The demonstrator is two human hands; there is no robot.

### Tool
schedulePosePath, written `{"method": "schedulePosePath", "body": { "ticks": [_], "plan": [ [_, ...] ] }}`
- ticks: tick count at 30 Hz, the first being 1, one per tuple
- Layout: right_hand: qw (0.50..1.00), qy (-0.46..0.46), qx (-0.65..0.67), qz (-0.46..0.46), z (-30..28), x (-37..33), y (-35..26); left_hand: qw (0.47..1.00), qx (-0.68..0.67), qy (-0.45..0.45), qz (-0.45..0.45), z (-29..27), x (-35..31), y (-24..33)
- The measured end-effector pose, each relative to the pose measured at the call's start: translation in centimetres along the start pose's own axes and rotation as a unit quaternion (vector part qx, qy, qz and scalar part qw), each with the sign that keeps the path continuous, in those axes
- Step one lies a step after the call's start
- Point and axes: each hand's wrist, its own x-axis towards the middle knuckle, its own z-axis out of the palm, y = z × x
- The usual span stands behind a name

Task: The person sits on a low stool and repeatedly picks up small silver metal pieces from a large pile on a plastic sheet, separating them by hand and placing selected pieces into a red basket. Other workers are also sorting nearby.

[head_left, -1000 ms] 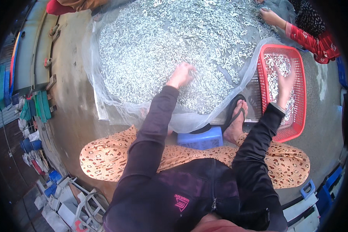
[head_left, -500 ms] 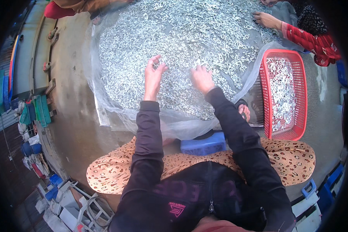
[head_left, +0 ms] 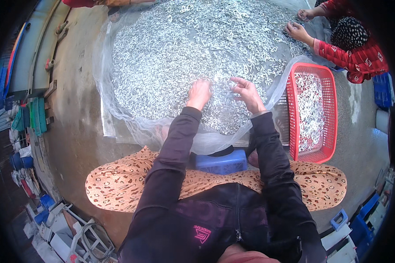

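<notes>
A broad layer of small silvery fish (head_left: 158, 74) lies on a pale mesh net (head_left: 118, 115) in front of me, with longer, curled white ones scattered among them. My left hand (head_left: 199, 94) is back-up at the near part of the layer, its fingers bent down to the fish and mostly hidden. To its right, my right hand (head_left: 249, 94) is turned partly sideways just over the fish. Its fingers are loosely bent and apart, and I see nothing held in them. Between the two hands the fish look smeared.
A red plastic basket (head_left: 291, 114) with curled white fish stands right of the net. A co-worker's hands (head_left: 299, 31) are at the far right edge; another person's arm (head_left: 118, 2) reaches in far left. A blue plastic stool (head_left: 221, 162) is below me. Crates (head_left: 38, 116) stand at left.
My left hand has moved right and its fingers have gone down to the fish. My right hand has moved right and turned, its fingers coming apart. The view has shifted slightly.
</notes>
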Motion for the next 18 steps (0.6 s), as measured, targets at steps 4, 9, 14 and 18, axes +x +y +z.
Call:
{"method": "schedulePosePath", "body": {
  "ticks": [4, 9, 14, 18],
  "plan": [
    [0.999, -0.012, 0.032, -0.012, 0.0, 0.1, -0.1, 0.992, 0.092, -0.078, -0.03, -0.3, 0.2, -0.1],
    [0.999, -0.001, 0.026, -0.034, -0.1, 0.5, 0.3, 0.991, -0.117, -0.033, -0.06, -3.0, 0.5, -3.2],
    [0.998, 0.036, -0.028, -0.038, -0.2, 0.4, 0.3, 0.988, -0.135, 0.071, 0.014, -5.1, 0.2, -2.4],
    [0.995, 0.045, -0.034, -0.081, -0.9, 0.7, 0.0, 0.798, -0.599, 0.015, -0.063, -6.0, 0.0, 0.6]
  ]
}}
